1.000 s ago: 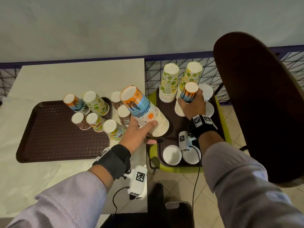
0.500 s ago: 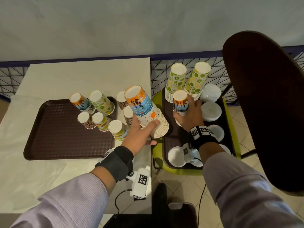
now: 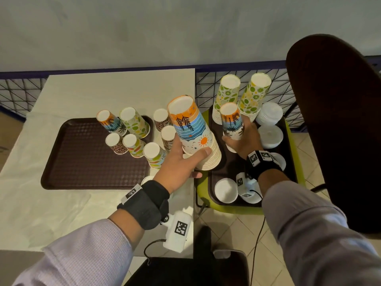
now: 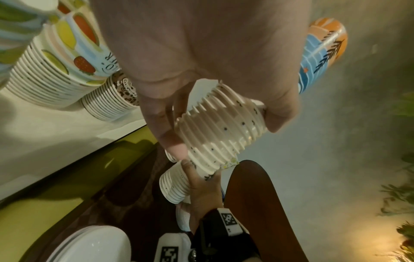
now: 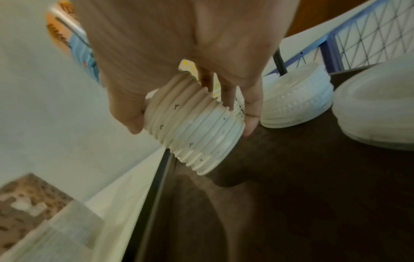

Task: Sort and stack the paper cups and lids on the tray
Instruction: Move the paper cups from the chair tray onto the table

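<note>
- The left hand (image 3: 179, 164) had its grip clenched round the lower rims of a tall nested stack of beach-print paper cups (image 3: 192, 133), upside down and tilted, held in the air over the gap between the white bench (image 3: 115, 89) and the dark brown tray on the green chair (image 3: 231, 168).
- The right hand (image 3: 244, 141) had its grip wrapped round a shorter nested stack of the same beach-print cups (image 3: 231, 122), lifted just clear of that tray, as the right wrist view showed (image 5: 197, 127).
- Risk, as I judged it: each stack was held only near its open rims, so a loose squeeze could have let the outer cups slide off and scatter onto the floor.
- Too hard a squeeze could have crushed the thin paper rims and jammed the cups together.
- The tilted tall stack sat near the small upturned cup stacks (image 3: 152, 153) on the dark brown bench tray (image 3: 86, 157); a sideways swing could have toppled them.
- The right-hand stack was just beside the two tall green citrus-print cup stacks (image 3: 227, 96) and the white plastic lid piles (image 3: 270, 114); a careless move could have knocked either over.
- Joining the two stacks off-axis could have buckled a rim.
</note>
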